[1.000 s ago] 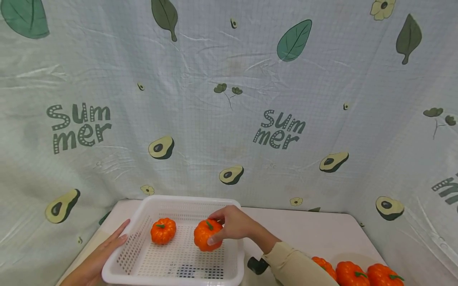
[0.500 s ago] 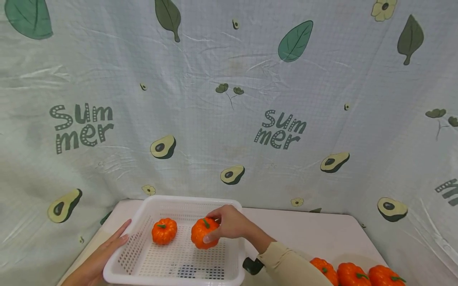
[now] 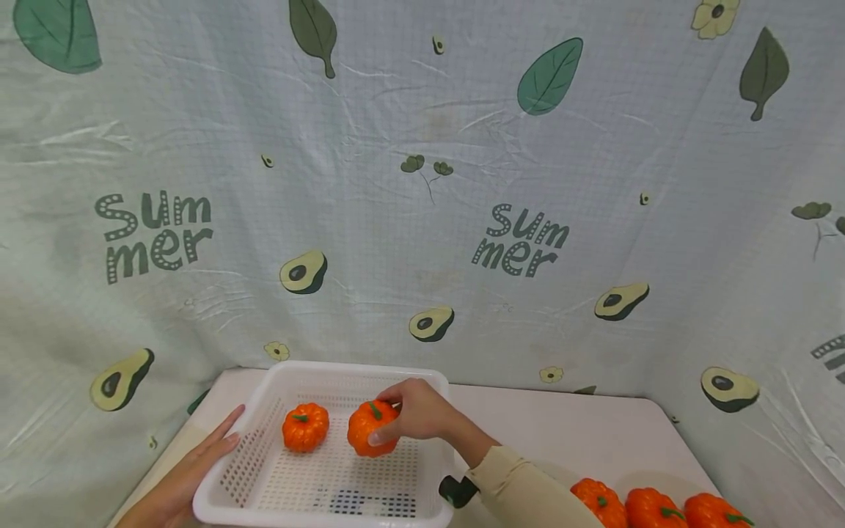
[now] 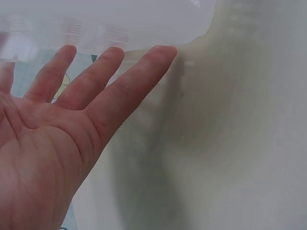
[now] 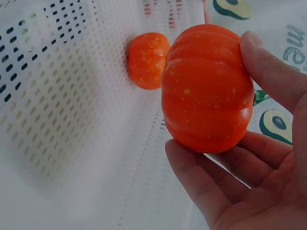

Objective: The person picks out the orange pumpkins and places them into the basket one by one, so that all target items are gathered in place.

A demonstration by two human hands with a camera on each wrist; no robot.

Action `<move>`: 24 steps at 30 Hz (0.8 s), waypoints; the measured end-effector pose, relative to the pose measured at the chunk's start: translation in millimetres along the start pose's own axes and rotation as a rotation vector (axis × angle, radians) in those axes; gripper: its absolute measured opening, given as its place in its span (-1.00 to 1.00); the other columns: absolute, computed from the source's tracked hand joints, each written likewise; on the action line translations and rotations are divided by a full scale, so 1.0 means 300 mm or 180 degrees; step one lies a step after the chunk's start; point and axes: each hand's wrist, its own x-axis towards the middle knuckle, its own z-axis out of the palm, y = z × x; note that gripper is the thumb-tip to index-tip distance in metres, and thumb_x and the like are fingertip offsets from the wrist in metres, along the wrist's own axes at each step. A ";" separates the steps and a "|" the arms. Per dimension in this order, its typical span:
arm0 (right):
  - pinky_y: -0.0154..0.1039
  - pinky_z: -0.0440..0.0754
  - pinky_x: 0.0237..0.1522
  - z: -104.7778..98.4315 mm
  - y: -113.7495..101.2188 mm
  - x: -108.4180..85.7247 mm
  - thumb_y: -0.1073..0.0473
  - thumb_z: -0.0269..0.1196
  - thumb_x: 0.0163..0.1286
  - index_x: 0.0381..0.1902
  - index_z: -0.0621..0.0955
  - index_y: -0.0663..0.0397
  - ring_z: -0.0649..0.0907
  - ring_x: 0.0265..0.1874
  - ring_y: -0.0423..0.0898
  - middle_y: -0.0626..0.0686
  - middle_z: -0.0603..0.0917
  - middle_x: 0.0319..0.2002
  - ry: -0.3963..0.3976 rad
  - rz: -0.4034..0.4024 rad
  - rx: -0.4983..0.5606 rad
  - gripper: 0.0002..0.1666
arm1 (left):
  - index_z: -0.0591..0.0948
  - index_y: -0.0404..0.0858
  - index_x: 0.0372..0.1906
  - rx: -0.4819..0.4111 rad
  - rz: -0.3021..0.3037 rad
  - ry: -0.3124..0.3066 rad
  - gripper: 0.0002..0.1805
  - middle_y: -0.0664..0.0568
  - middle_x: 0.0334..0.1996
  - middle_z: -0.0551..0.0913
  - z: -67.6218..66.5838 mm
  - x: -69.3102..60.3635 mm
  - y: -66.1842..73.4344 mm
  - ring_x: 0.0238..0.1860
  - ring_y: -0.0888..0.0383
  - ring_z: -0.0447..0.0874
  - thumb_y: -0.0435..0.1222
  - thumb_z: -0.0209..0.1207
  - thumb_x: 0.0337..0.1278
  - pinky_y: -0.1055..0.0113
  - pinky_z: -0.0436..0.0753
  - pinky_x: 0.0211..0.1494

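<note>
My right hand (image 3: 422, 411) grips a small orange pumpkin (image 3: 370, 430) with a green stem, thumb on one side and fingers on the other. In the right wrist view this held pumpkin (image 5: 208, 91) hangs above the floor of a white perforated basket (image 3: 310, 488). A second pumpkin (image 3: 306, 427) sits inside the basket, to the left of the held one. Along the basket's left side lies my left hand (image 3: 188, 469), fingers straight. The left wrist view has those fingers (image 4: 129, 81) reaching up to the basket's outer wall (image 4: 120, 24), apparently touching it.
Several more orange pumpkins (image 3: 653, 507) stand in a row at the lower right of the white table (image 3: 548, 422). A printed sheet (image 3: 370, 220) hangs behind and at both sides. A black device (image 3: 458, 490) sits at the right wrist.
My right hand has carried the pumpkin a little to the left, toward the other one in the basket. The left hand keeps its place by the basket; the whole view has shifted slightly.
</note>
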 end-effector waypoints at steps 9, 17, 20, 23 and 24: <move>-0.39 0.71 -0.13 0.012 -0.015 0.015 -0.05 0.64 0.07 0.05 0.77 0.08 0.65 -0.23 -0.26 -0.11 0.79 -0.13 0.0030 0.0072 0.0062 -0.39 | -0.33 0.30 0.67 -0.0152 0.0032 -0.0022 -0.07 -0.26 0.72 -0.24 0.009 -0.006 -0.003 0.50 -0.52 0.24 0.19 0.00 0.52 -0.31 0.73 0.09; -0.37 0.71 -0.14 0.026 -0.010 0.033 -0.03 0.65 0.06 0.05 0.77 0.11 0.64 -0.23 -0.24 -0.09 0.79 -0.13 0.0087 0.0129 0.0085 -0.38 | -0.34 0.26 0.68 -0.0002 0.0038 0.0011 -0.03 -0.27 0.71 -0.23 0.005 0.003 -0.004 0.46 -0.46 0.34 0.23 0.01 0.49 -0.26 0.75 0.10; -0.36 0.73 -0.12 0.029 -0.009 0.039 -0.02 0.65 0.06 0.07 0.76 0.14 0.65 -0.22 -0.23 -0.07 0.79 -0.10 0.0092 0.0134 0.0114 -0.35 | -0.34 0.24 0.68 0.0058 0.0051 0.0022 -0.01 -0.27 0.71 -0.24 0.004 0.005 -0.005 0.44 -0.43 0.38 0.26 0.02 0.46 -0.24 0.75 0.10; -0.32 0.75 -0.09 0.033 -0.009 0.045 -0.02 0.65 0.05 0.09 0.75 0.16 0.67 -0.19 -0.21 -0.04 0.79 -0.07 0.0101 0.0151 0.0135 -0.33 | -0.34 0.25 0.68 0.0033 0.0051 0.0007 -0.01 -0.27 0.71 -0.24 0.004 0.004 -0.006 0.42 -0.43 0.40 0.26 0.01 0.46 -0.26 0.75 0.09; -0.30 0.76 -0.08 0.035 -0.010 0.047 -0.01 0.65 0.05 0.09 0.75 0.16 0.67 -0.18 -0.19 -0.02 0.79 -0.06 0.0106 0.0164 0.0141 -0.33 | -0.34 0.26 0.68 0.0021 0.0047 0.0003 0.00 -0.27 0.71 -0.24 0.004 0.003 -0.006 0.42 -0.43 0.40 0.27 0.02 0.46 -0.27 0.75 0.09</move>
